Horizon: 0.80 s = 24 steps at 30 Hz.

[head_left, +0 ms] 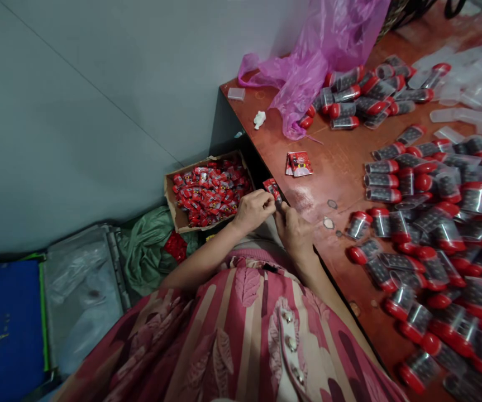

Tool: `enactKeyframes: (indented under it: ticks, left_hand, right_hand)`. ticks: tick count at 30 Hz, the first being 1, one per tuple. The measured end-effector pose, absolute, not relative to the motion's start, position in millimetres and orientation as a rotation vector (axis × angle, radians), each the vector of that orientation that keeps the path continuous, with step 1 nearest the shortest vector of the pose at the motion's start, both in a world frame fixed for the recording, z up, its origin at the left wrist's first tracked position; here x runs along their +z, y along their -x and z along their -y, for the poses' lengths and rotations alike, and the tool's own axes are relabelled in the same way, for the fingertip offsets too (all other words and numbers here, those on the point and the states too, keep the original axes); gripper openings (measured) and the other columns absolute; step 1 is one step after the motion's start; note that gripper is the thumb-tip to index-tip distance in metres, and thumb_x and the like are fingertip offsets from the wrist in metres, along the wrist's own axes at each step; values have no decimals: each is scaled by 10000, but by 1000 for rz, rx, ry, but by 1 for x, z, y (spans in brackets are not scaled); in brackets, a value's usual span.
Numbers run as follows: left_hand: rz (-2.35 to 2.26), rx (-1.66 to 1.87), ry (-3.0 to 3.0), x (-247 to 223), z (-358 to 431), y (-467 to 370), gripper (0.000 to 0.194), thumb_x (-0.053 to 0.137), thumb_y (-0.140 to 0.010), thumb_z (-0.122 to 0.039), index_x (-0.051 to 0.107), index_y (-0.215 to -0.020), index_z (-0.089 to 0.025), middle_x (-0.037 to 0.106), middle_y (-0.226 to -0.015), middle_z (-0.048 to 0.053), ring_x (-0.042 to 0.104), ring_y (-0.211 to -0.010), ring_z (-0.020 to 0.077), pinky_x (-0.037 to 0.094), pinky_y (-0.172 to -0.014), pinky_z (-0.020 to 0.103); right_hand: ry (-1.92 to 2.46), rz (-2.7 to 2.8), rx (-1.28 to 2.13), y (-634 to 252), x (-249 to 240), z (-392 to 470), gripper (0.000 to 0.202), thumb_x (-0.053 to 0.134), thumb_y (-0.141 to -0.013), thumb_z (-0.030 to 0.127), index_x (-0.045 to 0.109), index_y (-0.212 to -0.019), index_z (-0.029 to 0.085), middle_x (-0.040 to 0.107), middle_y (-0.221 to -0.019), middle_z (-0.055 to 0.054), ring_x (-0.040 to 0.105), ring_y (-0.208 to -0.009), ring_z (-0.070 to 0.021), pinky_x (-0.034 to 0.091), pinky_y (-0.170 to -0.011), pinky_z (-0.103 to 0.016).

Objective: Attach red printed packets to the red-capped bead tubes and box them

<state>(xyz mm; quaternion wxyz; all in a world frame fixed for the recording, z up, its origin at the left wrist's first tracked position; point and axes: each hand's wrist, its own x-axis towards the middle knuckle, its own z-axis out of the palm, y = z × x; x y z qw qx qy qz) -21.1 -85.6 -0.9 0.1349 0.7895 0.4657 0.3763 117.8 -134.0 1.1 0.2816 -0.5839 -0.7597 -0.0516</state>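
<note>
Both hands meet in front of my body, beside the table's left edge. My left hand (256, 211) pinches one side of a small red packet (272, 188) with bent fingers. My right hand (294, 229) is closed on the packet's lower end. Left of my hands, a cardboard box (179, 216) holds a heap of small red packets (211, 190). On the table, just beyond my hands, lie flat red printed cards or sachets (299, 163).
Many clear tubes with red caps (408, 223) cover the right of the red-brown table (333, 167). A pink plastic bag (303, 78) lies at its far corner, near a small clear box (236, 94). Green cloth (146, 251) and a blue container (12, 329) are at lower left.
</note>
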Motion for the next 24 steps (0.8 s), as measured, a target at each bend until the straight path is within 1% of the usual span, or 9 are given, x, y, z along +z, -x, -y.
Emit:
enactKeyframes:
  ticks: [4,7,10,12,14,16,18,21,24]
  left_hand:
    - [-1239,1103,-2176,-1,87,27,131,524,-758,-88,523,-649,-159,512,-617,-26,468,-566,74,367,-563,187]
    - [-1232,1079,-2120,-3,89,30,131,521,-754,-93,520,-641,-159,514,-615,-27,466,-559,72,365,-559,187]
    - [-1227,1075,-2112,-5,88,31,128,514,-756,-95,522,-644,-158,527,-622,-21,476,-568,74,371,-571,190]
    - [-1203,1064,-2124,-5,85,32,131,508,-759,-98,523,-643,-157,538,-630,-13,483,-581,80,374,-578,196]
    - [-1183,1046,-2121,-4,84,31,135,509,-753,-101,526,-632,-157,542,-627,-7,483,-584,86,373,-576,204]
    - [-1168,1022,-2063,-2,88,29,131,517,-753,-112,552,-635,-157,559,-634,-2,493,-591,89,380,-584,208]
    - [-1157,1016,-1920,-1,95,26,123,543,-776,-161,597,-665,-161,587,-656,6,520,-614,94,397,-609,213]
    - [-1277,1164,-1428,-4,106,21,161,584,-810,-309,650,-766,-168,613,-702,14,550,-651,100,427,-649,225]
    - [-1252,1302,-746,-6,106,17,335,647,-758,-459,646,-902,-156,637,-797,32,584,-693,108,462,-680,245]
  right_hand:
    - [1628,2082,-101,-115,1,137,265,396,-949,254,597,-827,132,659,-619,-59,592,-511,-124,335,-470,-229]
    - [1682,1998,77,-113,-1,137,274,397,-928,264,600,-796,136,665,-628,-76,602,-516,-141,340,-464,-234]
    - [1701,1723,446,-111,-3,136,218,477,-869,311,617,-868,145,713,-774,-97,640,-585,-161,411,-497,-237]
    - [1691,1435,772,-109,-4,135,230,543,-822,352,619,-921,159,716,-807,-73,632,-562,-150,449,-497,-241]
    - [1643,1113,1063,-106,-4,133,261,616,-768,377,619,-913,159,697,-730,-30,600,-489,-130,460,-461,-239]
    - [1545,813,1253,-103,-4,129,283,689,-701,370,613,-862,150,656,-629,13,571,-436,-112,456,-425,-224]
    - [1416,588,1350,-102,-5,126,297,739,-648,342,606,-827,146,635,-593,39,565,-430,-91,459,-421,-199]
    - [1259,438,1441,-104,-4,124,319,761,-639,305,601,-866,148,671,-640,23,607,-480,-84,491,-458,-180]
    - [1202,426,1488,-107,-1,125,335,758,-662,294,586,-915,159,704,-676,-9,643,-521,-100,515,-484,-185]
